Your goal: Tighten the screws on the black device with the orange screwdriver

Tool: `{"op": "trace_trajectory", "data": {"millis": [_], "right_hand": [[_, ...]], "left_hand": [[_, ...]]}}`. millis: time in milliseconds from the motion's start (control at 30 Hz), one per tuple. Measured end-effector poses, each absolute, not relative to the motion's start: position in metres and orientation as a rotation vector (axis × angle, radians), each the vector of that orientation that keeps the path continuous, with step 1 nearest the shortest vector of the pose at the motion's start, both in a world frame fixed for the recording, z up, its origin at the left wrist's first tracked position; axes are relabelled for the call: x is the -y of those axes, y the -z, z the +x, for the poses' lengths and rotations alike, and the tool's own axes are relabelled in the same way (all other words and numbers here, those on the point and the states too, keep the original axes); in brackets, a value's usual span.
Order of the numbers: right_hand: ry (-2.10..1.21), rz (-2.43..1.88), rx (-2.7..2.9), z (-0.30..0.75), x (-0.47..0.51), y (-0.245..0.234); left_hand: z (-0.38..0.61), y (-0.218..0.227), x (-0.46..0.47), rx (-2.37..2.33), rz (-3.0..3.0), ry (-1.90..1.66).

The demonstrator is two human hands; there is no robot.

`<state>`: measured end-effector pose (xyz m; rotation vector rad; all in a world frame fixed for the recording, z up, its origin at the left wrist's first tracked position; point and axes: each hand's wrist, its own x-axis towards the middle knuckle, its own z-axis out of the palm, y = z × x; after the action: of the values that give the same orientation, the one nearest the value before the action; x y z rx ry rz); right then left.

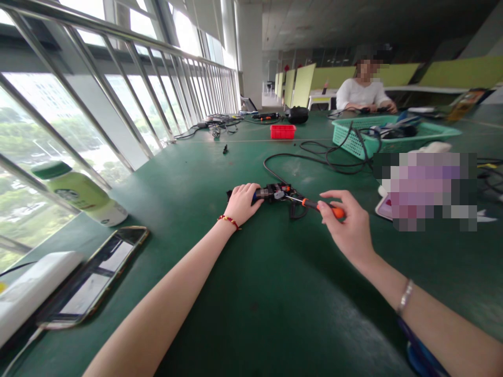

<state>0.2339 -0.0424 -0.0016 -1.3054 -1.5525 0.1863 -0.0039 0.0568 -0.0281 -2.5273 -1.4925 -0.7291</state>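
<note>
My left hand (pixel 243 203) is closed over one end of a dark, elongated device (pixel 267 193) lying on the green table. Its right end shows grey and orange parts, with a black cable (pixel 271 161) near it. Between the fingers of my right hand (pixel 348 222) is a screwdriver (pixel 312 204) with a black and orange handle. The thin metal shaft points left, its tip at the right end of the device. Whether the tip sits in a screw is too small to tell.
A red box (pixel 283 132) and a green basket (pixel 353 140) with tools and cables stand farther back. At left are a bottle (pixel 78 193), a phone (pixel 98 277) and a white power strip (pixel 35 293). Another person (pixel 361 94) sits across the table.
</note>
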Motion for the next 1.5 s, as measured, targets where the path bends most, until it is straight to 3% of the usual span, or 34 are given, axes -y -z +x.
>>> {"op": "trace_trajectory", "data": {"millis": [167, 367, 533, 733, 1300, 1500], "right_hand": [[-0.056, -1.158, 1.489, 0.2355, 0.0396, 0.0034], [-0.253, -1.309, 1.526, 0.2346, 0.0433, 0.0015], [-0.137, -1.138, 1.475, 0.2342, 0.0413, 0.0021], [-0.252, -1.310, 1.535, 0.2342, 0.0431, 0.0024], [-0.158, -1.128, 1.474, 0.2332, 0.0414, 0.0032], [-0.269, -1.286, 1.532, 0.2333, 0.0434, 0.0022]], "left_hand": [[-0.0042, 0.0280, -0.0564, 1.504, -2.531, 0.725], [-0.0044, 0.0290, -0.0575, 1.491, -2.533, 0.730], [-0.0046, 0.0287, -0.0572, 1.497, -2.530, 0.730], [-0.0043, 0.0286, -0.0572, 1.501, -2.536, 0.727], [-0.0041, 0.0279, -0.0573, 1.508, -2.549, 0.740], [-0.0044, 0.0277, -0.0569, 1.500, -2.541, 0.732]]}}
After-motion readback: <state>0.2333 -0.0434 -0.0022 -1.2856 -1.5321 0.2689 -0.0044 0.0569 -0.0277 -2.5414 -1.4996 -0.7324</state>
